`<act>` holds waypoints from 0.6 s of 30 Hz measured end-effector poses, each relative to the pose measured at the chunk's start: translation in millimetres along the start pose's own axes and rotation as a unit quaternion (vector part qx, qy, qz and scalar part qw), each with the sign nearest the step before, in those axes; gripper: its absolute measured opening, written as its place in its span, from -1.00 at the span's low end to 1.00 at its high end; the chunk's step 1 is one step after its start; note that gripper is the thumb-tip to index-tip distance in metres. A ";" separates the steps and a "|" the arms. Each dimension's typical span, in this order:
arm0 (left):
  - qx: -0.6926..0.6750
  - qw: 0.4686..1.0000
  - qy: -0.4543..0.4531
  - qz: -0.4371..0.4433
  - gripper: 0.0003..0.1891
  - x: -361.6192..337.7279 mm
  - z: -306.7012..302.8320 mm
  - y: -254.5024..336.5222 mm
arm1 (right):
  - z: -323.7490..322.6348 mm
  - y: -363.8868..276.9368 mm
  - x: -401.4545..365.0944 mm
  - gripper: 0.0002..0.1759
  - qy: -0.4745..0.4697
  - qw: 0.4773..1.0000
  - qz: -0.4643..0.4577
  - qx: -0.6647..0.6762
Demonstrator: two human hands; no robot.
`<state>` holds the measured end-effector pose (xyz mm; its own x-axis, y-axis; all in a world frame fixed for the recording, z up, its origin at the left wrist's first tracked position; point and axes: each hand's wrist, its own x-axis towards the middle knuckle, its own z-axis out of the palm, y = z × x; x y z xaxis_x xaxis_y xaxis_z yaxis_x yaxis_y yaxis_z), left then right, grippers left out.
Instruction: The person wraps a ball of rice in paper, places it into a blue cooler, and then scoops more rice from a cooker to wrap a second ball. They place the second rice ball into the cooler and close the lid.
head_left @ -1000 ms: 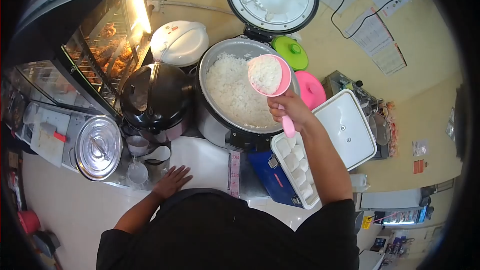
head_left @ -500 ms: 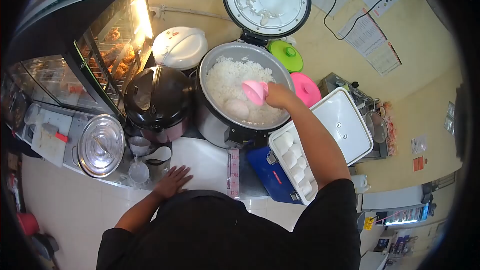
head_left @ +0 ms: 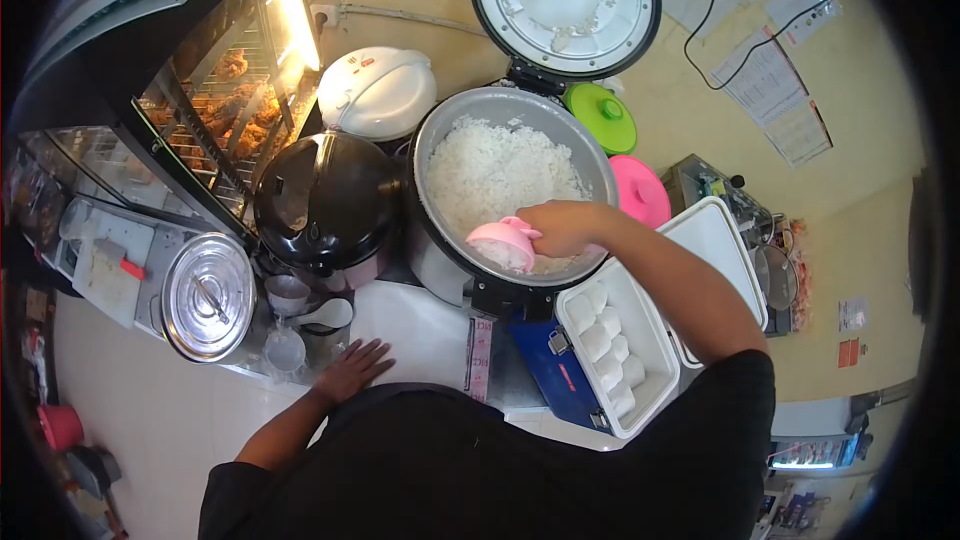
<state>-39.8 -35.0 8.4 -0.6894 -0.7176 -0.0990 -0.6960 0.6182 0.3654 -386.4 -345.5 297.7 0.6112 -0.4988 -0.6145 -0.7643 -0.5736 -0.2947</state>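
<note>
My right hand [head_left: 558, 230] grips a pink cup [head_left: 505, 243] by its handle, low inside the large rice cooker pot [head_left: 432, 202]. The cup is tilted at the near wall, among the white cooked rice [head_left: 508, 168], and some rice shows at its rim. My left hand [head_left: 355, 370] lies with fingers spread at the near left edge of a stack of white paper [head_left: 415, 335], holding nothing. To the right, a blue and white cool box [head_left: 540, 355] stands with its lid up. Several white wrapped bundles [head_left: 607, 340] lie in it.
A closed black cooker [head_left: 325, 205] and a white-lidded one [head_left: 377, 92] stand left of the pot. A lidded steel pot [head_left: 208, 295], a white ladle [head_left: 330, 314] and a glass cabinet of fried food [head_left: 230, 120] are farther left. Green [head_left: 601, 118] and pink lids [head_left: 640, 190] sit at right.
My right hand has brought the pink cup down and toward me, from above the rice to the pot's near side. My left hand stays on the paper. The view has shifted slightly.
</note>
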 end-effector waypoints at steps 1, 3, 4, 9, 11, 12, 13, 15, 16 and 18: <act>-0.010 1.000 0.001 -0.006 -0.37 1.2 -1.5 0.8 | -7.1 2.3 0.0 -0.68 -0.012 0.999 -0.032 0.001; -0.029 0.999 0.001 -0.015 -0.38 1.5 -4.6 4.4 | -34.2 -9.1 -15.9 -0.70 -0.106 0.986 0.044 0.120; -0.027 1.000 -0.001 -0.013 -0.38 2.1 -4.7 3.8 | -46.4 -15.6 -23.1 -0.70 -0.150 0.970 0.082 0.174; -0.028 1.000 0.008 0.002 -0.38 -1.4 -4.3 2.3 | -34.5 -16.5 -56.3 -0.58 -0.045 0.855 0.038 0.516; -0.020 1.000 0.009 0.008 -0.34 -1.7 -0.1 2.3 | -0.9 -50.8 -69.5 -0.56 0.115 0.793 0.058 0.595; -0.015 1.000 0.009 0.006 -0.32 -2.7 4.1 1.7 | 28.5 -65.7 -68.4 -0.59 0.182 0.763 0.033 0.619; -0.032 0.999 0.010 0.008 -0.28 -0.8 13.1 0.6 | 59.2 -84.5 -65.7 -0.62 0.240 0.729 0.002 0.641; -0.082 0.993 0.082 0.002 -0.20 -0.9 44.8 -7.1 | 114.3 -132.8 -60.8 -0.81 0.316 0.721 -0.018 0.616; -0.102 0.982 0.158 -0.005 -0.17 -6.1 58.0 -11.0 | 129.0 -161.1 -58.1 -0.62 0.345 0.739 -0.046 0.576; 0.173 0.966 0.181 -0.054 -0.08 1.2 91.3 -23.2 | 186.4 -178.0 -24.5 -0.40 0.489 0.791 -0.084 0.358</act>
<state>-42.9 -21.0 -84.6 -0.5372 -0.8102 0.2347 -0.8287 0.5588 0.0324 -303.6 -110.0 228.8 0.3164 -0.9194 0.2338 -0.3620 -0.3448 -0.8661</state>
